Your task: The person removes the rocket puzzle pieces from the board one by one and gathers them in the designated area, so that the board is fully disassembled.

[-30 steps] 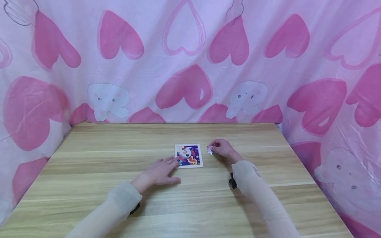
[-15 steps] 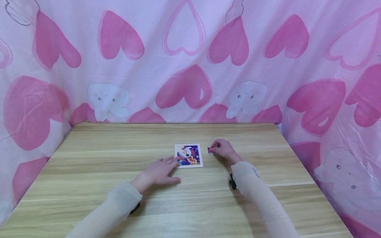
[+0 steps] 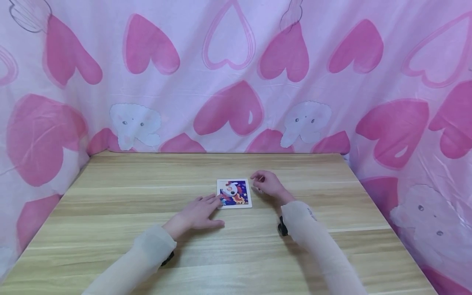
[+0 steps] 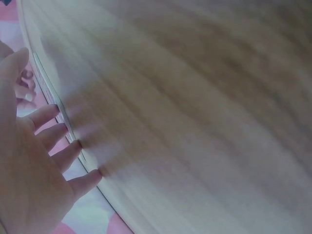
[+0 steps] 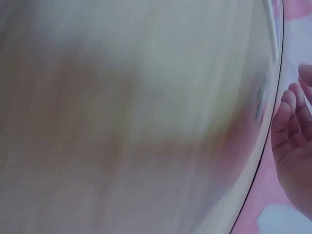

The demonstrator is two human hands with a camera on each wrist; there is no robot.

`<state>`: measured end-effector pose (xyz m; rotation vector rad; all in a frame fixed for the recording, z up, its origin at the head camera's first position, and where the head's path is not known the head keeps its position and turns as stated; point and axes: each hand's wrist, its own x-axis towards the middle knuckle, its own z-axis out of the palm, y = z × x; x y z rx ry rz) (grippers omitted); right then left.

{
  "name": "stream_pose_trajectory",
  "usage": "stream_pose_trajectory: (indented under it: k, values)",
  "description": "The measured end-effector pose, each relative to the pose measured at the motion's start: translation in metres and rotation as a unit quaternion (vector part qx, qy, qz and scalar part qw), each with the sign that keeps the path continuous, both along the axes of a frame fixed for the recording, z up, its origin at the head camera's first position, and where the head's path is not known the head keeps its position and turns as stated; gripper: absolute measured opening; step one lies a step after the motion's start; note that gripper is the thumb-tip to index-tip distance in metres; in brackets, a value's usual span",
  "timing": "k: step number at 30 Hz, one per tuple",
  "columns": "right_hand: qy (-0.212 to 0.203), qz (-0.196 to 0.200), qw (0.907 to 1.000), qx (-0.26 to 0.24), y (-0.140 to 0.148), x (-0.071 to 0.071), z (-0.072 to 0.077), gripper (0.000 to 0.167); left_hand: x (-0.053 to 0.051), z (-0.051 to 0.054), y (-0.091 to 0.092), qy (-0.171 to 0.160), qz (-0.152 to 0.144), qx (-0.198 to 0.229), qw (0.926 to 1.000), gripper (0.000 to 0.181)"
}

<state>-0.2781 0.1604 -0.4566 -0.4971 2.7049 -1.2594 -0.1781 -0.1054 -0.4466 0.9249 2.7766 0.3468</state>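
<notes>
R hand [image 3: 270, 183] shifted twd puzzle [image 3: 240, 188] | fingers parted, nr piece [image 5: 262, 97] | L hand [image 3: 196, 211] fingers straight, touching puzzle

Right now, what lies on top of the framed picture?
Part of the left hand lies over the left edge of the framed picture. A cartoon figure shows; whatever the hand covers cannot be seen.

A small piece [image 5: 262, 100] near the edge-cropped right hand [image 5: 295, 146] looks blurred.
</notes>
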Motion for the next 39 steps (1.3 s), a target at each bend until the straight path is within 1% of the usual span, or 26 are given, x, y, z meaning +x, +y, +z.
stream_pose_trajectory:
  k: [2, 5, 7, 8, 11, 14, 15, 16, 22, 24, 27, 31, 39]
  values:
    - [0.013, 0.033, 0.9993, 0.004, -0.011, 0.001, 0.001, 0.017, 0.0, 0.0, 0.0, -0.002, 0.001, 0.002, 1.0, 0.076]
    - [0.038, 0.076, 0.996, 0.025, -0.026, 0.001, 0.003, 0.017, 0.0, -0.001, 0.0, -0.003, 0.001, 0.004, 1.0, 0.075]
    - [0.042, 0.099, 0.9935, 0.037, -0.034, 0.0, 0.005, 0.017, 0.0, -0.001, 0.0, 0.0, 0.001, 0.004, 1.0, 0.074]
    - [0.057, 0.119, 0.9907, 0.034, -0.036, -0.005, -0.001, 0.016, 0.0, -0.002, 0.0, 0.002, 0.0, 0.006, 1.0, 0.074]
    - [0.056, 0.144, 0.9866, 0.052, -0.046, -0.006, 0.004, 0.016, -0.001, -0.002, 0.0, 0.01, -0.004, 0.006, 0.9999, 0.073]
    - [0.04, 0.146, 0.9856, 0.077, -0.055, -0.007, 0.007, 0.02, -0.001, -0.002, -0.001, 0.01, -0.004, 0.006, 0.9999, 0.073]
    - [0.021, 0.136, 0.9859, 0.095, -0.06, -0.002, 0.014, 0.022, -0.002, -0.003, -0.001, 0.01, -0.003, 0.005, 0.9999, 0.072]
    - [0.015, 0.133, 0.9854, 0.106, -0.063, -0.002, 0.014, 0.023, -0.002, -0.003, -0.001, 0.009, -0.004, 0.005, 0.9999, 0.072]
    - [0.014, 0.125, 0.9752, 0.182, -0.071, -0.003, 0.012, 0.025, -0.001, -0.004, -0.002, 0.008, -0.006, 0.005, 0.9999, 0.072]
    - [0.011, 0.119, 0.9729, 0.198, -0.072, -0.004, 0.012, 0.026, -0.002, -0.005, -0.002, 0.009, -0.007, 0.005, 0.9999, 0.072]
    - [-0.001, 0.111, 0.9718, 0.208, -0.073, -0.005, 0.013, 0.027, -0.002, -0.005, -0.003, 0.01, -0.008, 0.006, 0.9999, 0.071]
    - [-0.022, 0.108, 0.9724, 0.206, -0.075, -0.006, 0.016, 0.028, -0.001, -0.004, -0.002, 0.01, -0.008, 0.005, 0.9999, 0.071]
    - [-0.05, 0.098, 0.9699, 0.217, -0.076, -0.01, 0.019, 0.026, 0.0, -0.002, -0.001, 0.007, -0.007, 0.006, 0.9999, 0.072]
